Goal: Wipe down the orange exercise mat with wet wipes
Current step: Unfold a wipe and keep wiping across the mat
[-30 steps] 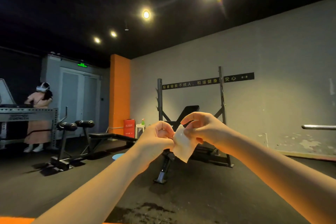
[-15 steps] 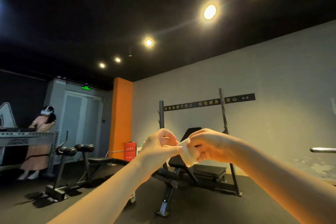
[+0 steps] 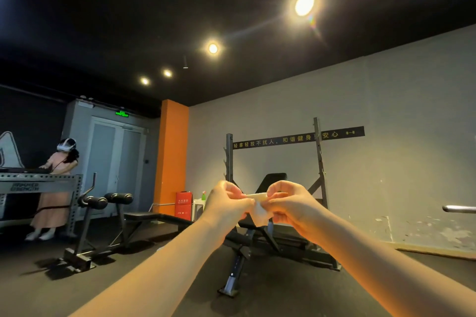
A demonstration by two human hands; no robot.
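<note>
Between the left hand [image 3: 226,203] and the right hand [image 3: 288,203], both held up at arm's length, a white wipe [image 3: 258,211] spans the small gap. Each hand has its fingers curled and pinches one side of the wipe with thumb and fingertips; a loose corner hangs just below the hands. Behind the hands stands a black bench [image 3: 273,180] inside a dark rack [image 3: 319,162], with a black sign [image 3: 296,138] on the grey wall beyond. Left of the hands are a red box [image 3: 183,203], an orange pillar [image 3: 172,157] and a second bench [image 3: 154,217]. Far to the left a person [image 3: 59,183] in a headset stands at a grey frame [image 3: 38,184]. Right of the hands a metal bar [image 3: 458,208] juts in from the edge
</note>
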